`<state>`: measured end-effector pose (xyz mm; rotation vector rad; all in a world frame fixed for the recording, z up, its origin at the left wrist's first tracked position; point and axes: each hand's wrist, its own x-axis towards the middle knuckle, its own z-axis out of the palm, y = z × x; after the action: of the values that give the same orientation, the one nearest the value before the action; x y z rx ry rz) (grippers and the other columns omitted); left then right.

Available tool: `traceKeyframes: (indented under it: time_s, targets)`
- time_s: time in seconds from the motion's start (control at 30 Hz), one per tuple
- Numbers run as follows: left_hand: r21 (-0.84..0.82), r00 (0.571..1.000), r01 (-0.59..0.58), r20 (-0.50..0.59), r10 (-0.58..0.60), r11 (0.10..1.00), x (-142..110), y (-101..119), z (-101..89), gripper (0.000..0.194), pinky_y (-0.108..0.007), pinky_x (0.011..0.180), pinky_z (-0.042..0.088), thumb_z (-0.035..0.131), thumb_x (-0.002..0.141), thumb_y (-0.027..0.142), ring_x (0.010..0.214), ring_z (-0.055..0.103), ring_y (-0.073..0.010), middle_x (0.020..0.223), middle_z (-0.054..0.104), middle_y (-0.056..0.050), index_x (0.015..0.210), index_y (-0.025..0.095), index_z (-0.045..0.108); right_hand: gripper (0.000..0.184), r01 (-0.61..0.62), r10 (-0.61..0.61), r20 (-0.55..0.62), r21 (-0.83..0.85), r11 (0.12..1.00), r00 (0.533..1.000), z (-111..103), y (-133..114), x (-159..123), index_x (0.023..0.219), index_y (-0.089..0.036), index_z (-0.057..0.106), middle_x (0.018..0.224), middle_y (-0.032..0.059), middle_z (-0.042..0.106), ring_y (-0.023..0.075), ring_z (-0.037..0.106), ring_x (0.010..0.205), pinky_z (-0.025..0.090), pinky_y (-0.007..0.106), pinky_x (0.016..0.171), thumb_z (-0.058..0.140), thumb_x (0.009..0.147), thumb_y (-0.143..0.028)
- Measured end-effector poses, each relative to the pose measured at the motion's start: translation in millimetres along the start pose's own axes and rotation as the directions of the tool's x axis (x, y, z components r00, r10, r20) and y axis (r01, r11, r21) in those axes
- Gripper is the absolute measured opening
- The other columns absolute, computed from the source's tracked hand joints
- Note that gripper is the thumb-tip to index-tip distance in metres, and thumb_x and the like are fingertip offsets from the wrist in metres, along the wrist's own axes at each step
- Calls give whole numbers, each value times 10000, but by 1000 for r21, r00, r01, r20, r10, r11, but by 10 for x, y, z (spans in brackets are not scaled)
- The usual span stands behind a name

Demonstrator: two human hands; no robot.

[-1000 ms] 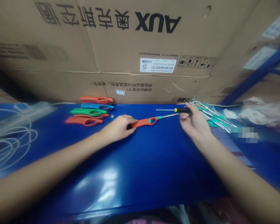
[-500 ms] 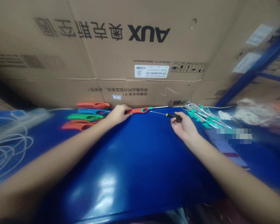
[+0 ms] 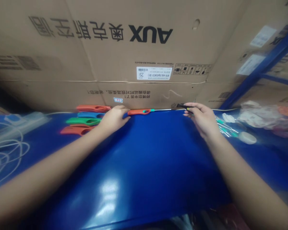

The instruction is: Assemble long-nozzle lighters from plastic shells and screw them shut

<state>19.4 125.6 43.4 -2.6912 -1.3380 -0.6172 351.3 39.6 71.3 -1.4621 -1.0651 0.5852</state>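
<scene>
An orange long-nosed lighter (image 3: 137, 112) with a green collar and a thin silver tube lies lengthwise along the foot of the carton, its tube pointing right. My left hand (image 3: 117, 118) is closed on its orange handle end. Just beyond the tube's tip, my right hand (image 3: 204, 119) pinches a screwdriver (image 3: 190, 109) by its black, yellow-ringed handle. I cannot make out its shaft clearly. Several orange, blue and green lighter shells (image 3: 83, 121) are stacked beside my left hand. Silver tubes with green collars (image 3: 227, 127) lie behind my right wrist, partly covered.
A large brown carton (image 3: 120, 64) stands upright along the back of the blue table (image 3: 139, 166). Coiled white tubing (image 3: 8, 159) and a clear plastic bag (image 3: 26, 126) lie at the left. Crumpled whitish and orange material (image 3: 264, 115) sits at the right, near a blue metal frame (image 3: 254, 68).
My right hand has moved right and slightly up with the screwdriver, whose shaft no longer points plainly left. It now covers part of the tube pile. My left hand stays on the lighter.
</scene>
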Motion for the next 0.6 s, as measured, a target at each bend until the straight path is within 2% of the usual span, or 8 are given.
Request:
traceKeyframes:
  time_s: [0.07,0.13,0.2,0.27,0.43,0.6]
  targets:
    - [11,1000,-11,-6,11,1000,-180,-30,-131,327,-462,999,541,559,935,358,1117,658,-317,1184,714,-128,1148,165,715,170,96,-91,31,-221,971,995,-78,2,33,900,-198,721,1050,89,639,236,641,1031,499,428,1033,615,767,-188]
    - [24,1000,-6,-15,6,1000,-381,-115,-242,363,-497,987,538,543,936,409,1108,661,-344,1140,731,-146,1121,155,726,166,151,-122,95,-421,894,988,-113,82,74,861,-185,745,1092,133,621,302,569,1191,393,450,1139,633,744,-145]
    - [35,999,-5,-37,6,999,-576,-240,-324,370,-501,988,534,530,937,450,1121,660,-346,1136,741,-131,1106,188,729,195,171,-92,163,-578,798,982,-112,225,123,889,-168,756,1096,159,618,319,560,1208,372,447,1150,630,747,-127]
    - [22,998,-15,-65,16,1000,-733,-375,-382,367,-491,1000,523,529,942,485,1113,663,-329,1143,744,-103,1120,228,720,252,178,-34,215,-698,694,976,-98,385,174,978,-152,757,1126,164,619,305,591,1170,398,417,1122,630,761,-128]
    - [19,999,22,-34,-21,1000,-886,-632,-504,343,-456,927,525,549,896,512,1039,657,-321,1071,732,-94,1057,247,697,305,200,68,254,-878,435,965,-125,642,270,1107,-83,717,1152,233,628,357,608,1161,428,441,1053,606,854,-209]
    - [33,998,48,-33,-47,998,-894,-780,-603,295,-416,886,519,570,857,469,997,643,-296,1014,703,-97,970,215,671,425,243,88,278,-926,288,957,-192,718,319,1260,-56,644,1224,265,626,376,603,1175,450,469,1013,535,923,-291]
